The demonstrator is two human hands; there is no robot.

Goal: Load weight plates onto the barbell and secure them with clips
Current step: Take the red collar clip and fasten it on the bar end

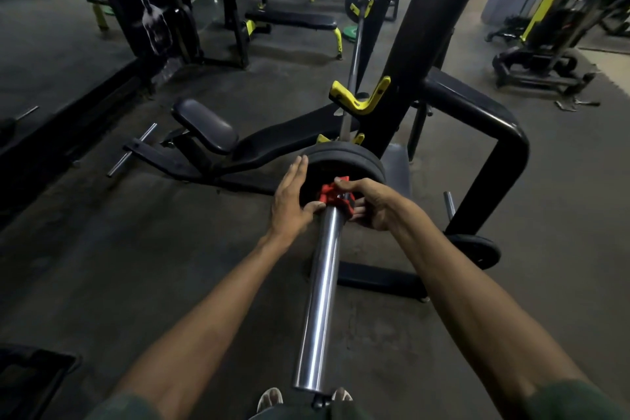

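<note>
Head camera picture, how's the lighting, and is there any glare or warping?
Head view: dim gym light with murky background; a bright glare streak runs along the barbell sleeve; wide-angle warping bends the rack upright and stretches both forearms; the red clip and hands look reasonably sharp.

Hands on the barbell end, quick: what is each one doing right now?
Left hand: open, fingers straight against the weight plates, thumb touching the red clip.
Right hand: grip closed around the red clip on the barbell sleeve.
</note>
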